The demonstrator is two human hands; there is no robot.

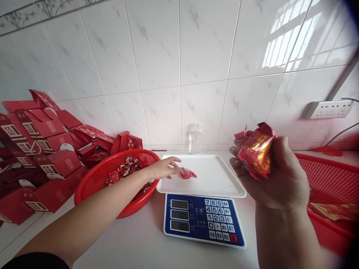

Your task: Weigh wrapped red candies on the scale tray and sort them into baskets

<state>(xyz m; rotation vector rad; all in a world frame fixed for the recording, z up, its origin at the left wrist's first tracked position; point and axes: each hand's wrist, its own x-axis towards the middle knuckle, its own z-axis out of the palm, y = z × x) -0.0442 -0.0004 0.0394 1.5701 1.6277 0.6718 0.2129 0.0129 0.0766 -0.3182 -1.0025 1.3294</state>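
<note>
My right hand (283, 179) is raised to the right of the scale, its fingers curled round shiny red-and-gold wrapped candy (258, 149). Whether it is one piece or more is hard to tell. Over the left edge of the white scale tray (215, 175), my left hand (164, 168) is stretched out with fingers apart. Just beyond its fingertips is a small red wrapped candy (187, 173), slightly blurred, on or just above the tray. Below the tray sits the scale's blue keypad panel (199, 220), with three displays and white keys.
A red basket (117, 213) of wrapped candies stands under my left forearm. Red gift boxes (47, 149) are piled at the far left. Another red basket (325, 164) is at the right. A clear jar (196, 139) stands by the tiled wall, with a power strip (328, 109) on the right.
</note>
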